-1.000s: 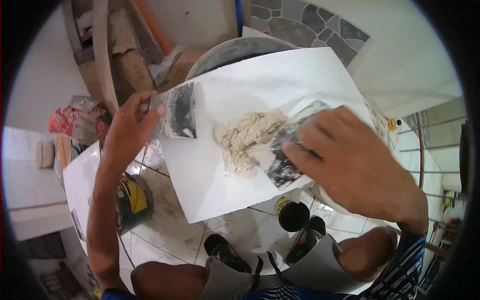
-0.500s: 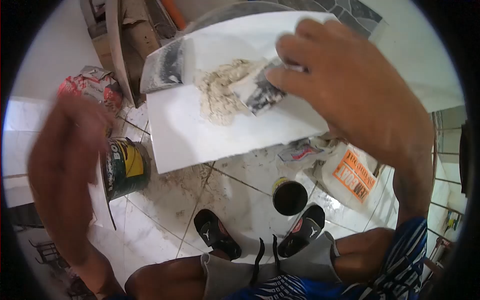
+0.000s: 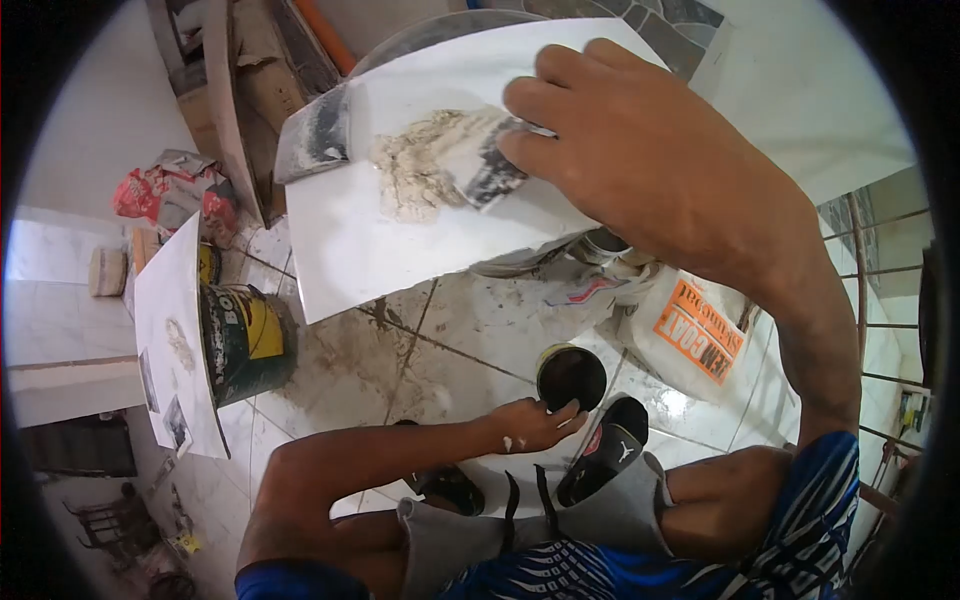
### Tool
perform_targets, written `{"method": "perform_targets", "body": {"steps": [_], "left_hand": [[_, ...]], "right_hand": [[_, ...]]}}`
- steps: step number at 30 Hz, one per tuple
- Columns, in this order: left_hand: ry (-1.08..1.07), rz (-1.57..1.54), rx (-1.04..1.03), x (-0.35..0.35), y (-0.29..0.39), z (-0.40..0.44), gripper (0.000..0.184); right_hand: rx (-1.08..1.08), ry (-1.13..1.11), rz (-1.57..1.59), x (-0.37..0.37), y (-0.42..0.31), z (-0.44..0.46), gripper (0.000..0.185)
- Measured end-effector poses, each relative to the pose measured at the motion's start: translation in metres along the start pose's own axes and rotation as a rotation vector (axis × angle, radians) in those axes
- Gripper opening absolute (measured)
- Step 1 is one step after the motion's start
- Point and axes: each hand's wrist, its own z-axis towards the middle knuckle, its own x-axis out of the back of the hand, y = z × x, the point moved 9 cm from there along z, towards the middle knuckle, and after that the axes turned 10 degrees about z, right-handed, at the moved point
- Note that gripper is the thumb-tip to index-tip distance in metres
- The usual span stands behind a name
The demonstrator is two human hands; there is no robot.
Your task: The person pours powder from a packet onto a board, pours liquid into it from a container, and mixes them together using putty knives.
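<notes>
My right hand (image 3: 620,150) is closed on a flat putty spreader (image 3: 490,175), its dark blade smeared white. The blade rests against a mound of beige putty (image 3: 415,165) on a white board (image 3: 370,270). A second dark, powder-coated spreader blade (image 3: 318,138) lies at the board's left end. Down by my feet, my left hand (image 3: 530,425) reaches the near rim of a small open can (image 3: 570,375). Its thumb and fingers close at that rim. The can is dark inside, and I cannot make out its contents.
A green and yellow bucket (image 3: 255,340) stands left, with a second white board (image 3: 175,350) leaning beside it. A white sack with an orange label (image 3: 690,335) sits right of the can. Sandals (image 3: 605,450) are on the smeared tile floor. Wooden boards (image 3: 235,110) lean at the back left.
My left hand has moved from the far left down to the can. My right hand and the spreader have shifted left over the putty.
</notes>
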Motion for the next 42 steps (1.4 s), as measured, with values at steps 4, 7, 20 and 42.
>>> {"method": "perform_targets", "body": {"steps": [4,7,20,42], "left_hand": [[0.012,-0.041,-0.024,-0.005,-0.006,0.005,0.062],[-0.009,0.047,-0.013,-0.013,-0.011,0.002,0.056],[0.061,0.095,-0.024,-0.004,-0.039,-0.023,0.025],[0.11,0.12,0.567,0.404,-0.029,-0.135,0.033]], "right_hand": [[-0.045,-0.027,-0.035,0.022,0.002,-0.003,0.024],[-0.013,-0.067,-0.003,0.003,0.002,-0.007,0.025],[0.016,-0.057,0.058,0.013,-0.006,0.003,0.025],[0.045,0.064,0.162,0.002,0.023,-0.011,0.016]]}}
